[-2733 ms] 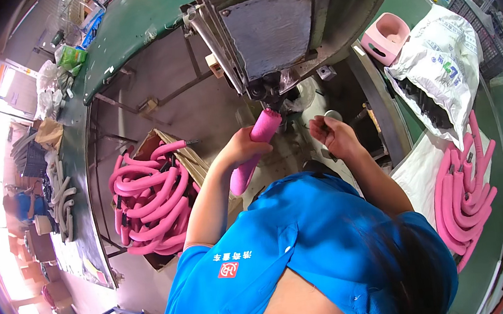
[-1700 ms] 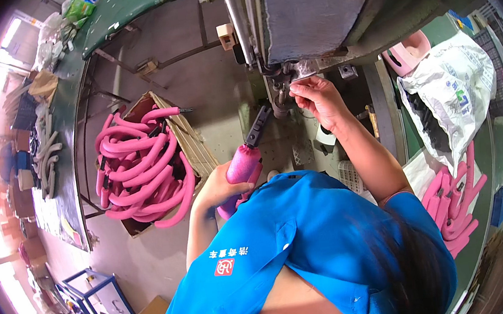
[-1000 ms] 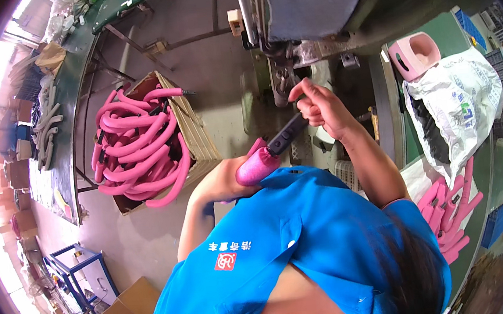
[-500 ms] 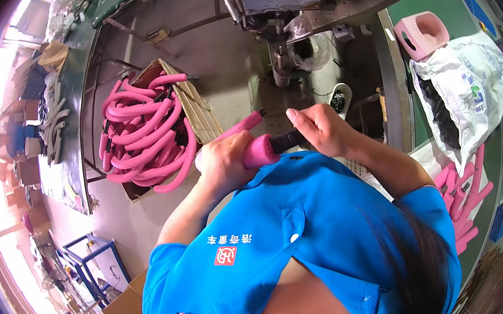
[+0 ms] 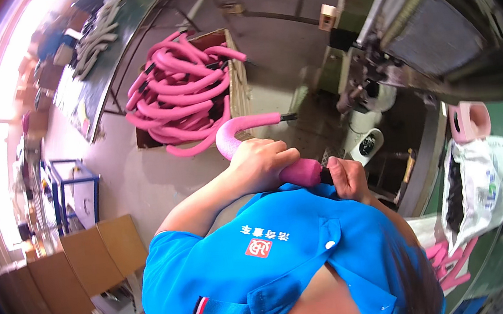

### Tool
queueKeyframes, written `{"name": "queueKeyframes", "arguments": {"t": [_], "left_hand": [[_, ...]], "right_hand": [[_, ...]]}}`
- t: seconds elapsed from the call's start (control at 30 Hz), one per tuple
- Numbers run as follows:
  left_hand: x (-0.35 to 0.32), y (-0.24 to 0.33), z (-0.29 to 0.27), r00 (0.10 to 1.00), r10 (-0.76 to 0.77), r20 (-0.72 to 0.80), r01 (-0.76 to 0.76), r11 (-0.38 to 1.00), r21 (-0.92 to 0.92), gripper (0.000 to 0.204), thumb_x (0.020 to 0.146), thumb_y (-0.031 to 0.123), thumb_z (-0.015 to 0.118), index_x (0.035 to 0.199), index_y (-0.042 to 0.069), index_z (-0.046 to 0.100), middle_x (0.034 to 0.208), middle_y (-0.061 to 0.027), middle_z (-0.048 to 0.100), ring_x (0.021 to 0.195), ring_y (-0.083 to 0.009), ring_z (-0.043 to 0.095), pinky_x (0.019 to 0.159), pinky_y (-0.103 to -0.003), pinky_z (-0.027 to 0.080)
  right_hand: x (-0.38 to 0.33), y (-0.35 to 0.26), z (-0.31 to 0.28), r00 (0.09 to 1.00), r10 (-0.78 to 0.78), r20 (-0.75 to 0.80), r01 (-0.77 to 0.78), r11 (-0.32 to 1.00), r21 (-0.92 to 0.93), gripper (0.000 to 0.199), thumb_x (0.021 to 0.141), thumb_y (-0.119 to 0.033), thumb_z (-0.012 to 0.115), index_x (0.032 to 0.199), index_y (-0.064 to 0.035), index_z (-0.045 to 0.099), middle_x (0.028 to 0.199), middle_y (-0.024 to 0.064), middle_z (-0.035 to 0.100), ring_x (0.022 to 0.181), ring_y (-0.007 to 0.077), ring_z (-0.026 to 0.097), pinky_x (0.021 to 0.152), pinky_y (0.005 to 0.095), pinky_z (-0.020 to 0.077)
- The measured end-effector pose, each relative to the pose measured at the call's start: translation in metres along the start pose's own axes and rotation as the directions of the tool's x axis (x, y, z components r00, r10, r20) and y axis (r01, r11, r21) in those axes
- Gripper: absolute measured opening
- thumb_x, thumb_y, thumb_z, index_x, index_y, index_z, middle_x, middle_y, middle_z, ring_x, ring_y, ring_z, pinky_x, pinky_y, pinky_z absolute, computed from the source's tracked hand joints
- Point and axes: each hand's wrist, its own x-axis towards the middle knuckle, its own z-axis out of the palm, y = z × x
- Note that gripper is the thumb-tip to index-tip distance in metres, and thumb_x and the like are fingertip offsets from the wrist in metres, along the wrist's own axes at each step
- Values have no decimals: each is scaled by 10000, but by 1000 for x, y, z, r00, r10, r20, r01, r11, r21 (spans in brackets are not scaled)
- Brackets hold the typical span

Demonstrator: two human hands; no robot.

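My left hand (image 5: pixel 259 163) is wrapped around a pink foam tube (image 5: pixel 231 139) that bends in a hook shape just in front of my blue shirt. One end of the tube shows a black tip (image 5: pixel 288 117) pointing toward the machine. My right hand (image 5: pixel 345 178) pinches the black core at the tube's other end (image 5: pixel 326 177), right beside my left hand. A cardboard box (image 5: pixel 236 66) packed with several similar pink tubes (image 5: pixel 178 97) stands on the floor beyond my left hand.
A grey-green machine (image 5: pixel 410 36) stands ahead at right. Beside it are a pink foam roll (image 5: pixel 468 122), a white bag (image 5: pixel 493 180) and more pink tubes (image 5: pixel 446 259). Flat cardboard (image 5: pixel 90 260), a blue rack (image 5: pixel 71 188) and a green table (image 5: pixel 98 44) lie at left.
My left hand has drawn the pink tube back from the machine to my chest. My right hand left the machine and took the tube's near end. The tube now curves.
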Motion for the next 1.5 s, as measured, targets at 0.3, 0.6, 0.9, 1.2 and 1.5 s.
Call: {"name": "queueKeyframes", "arguments": {"t": [0.3,0.6,0.9,1.2,1.5], "left_hand": [[-52,-62,-89,857,-61,-512,317,845,430,378,519,164,693,885,121,612,728,-39,571,643,-235,588,532,-361,457],[-93,-206,-139,766,-97,-636,594,487,641,410,682,168,641,1071,108,525,861,-71,546,810,-276,543,712,-386,450],[45,-181,51,896,-266,356,169,945,281,411,724,203,636,1116,100,566,1038,-148,606,962,-320,583,845,-412,468],[71,-173,84,918,-4,397,-96,968,230,440,752,218,642,1161,77,557,1056,-138,611,946,-296,591,825,-405,479],[141,-94,137,733,82,675,-158,986,51,344,739,200,659,1052,95,559,867,-120,629,842,-293,610,739,-412,469]], "right_hand": [[28,22,-30,958,287,19,-255,816,520,365,976,-310,407,696,-84,466,530,-68,306,461,17,250,422,205,184],[7,50,-5,926,363,101,-350,731,585,348,959,-291,471,678,-86,454,522,-69,326,449,18,268,407,204,192],[-53,75,-38,757,601,-258,-352,707,613,238,950,-227,481,752,-96,475,517,-92,298,414,-7,232,374,188,148],[-160,99,-76,357,442,-823,-805,592,-31,250,859,-275,554,848,-26,530,726,196,613,695,362,605,633,436,462],[-438,113,-65,-396,374,-838,-904,-317,286,381,757,-259,617,1041,-13,553,843,202,654,787,348,648,668,452,513]]}}
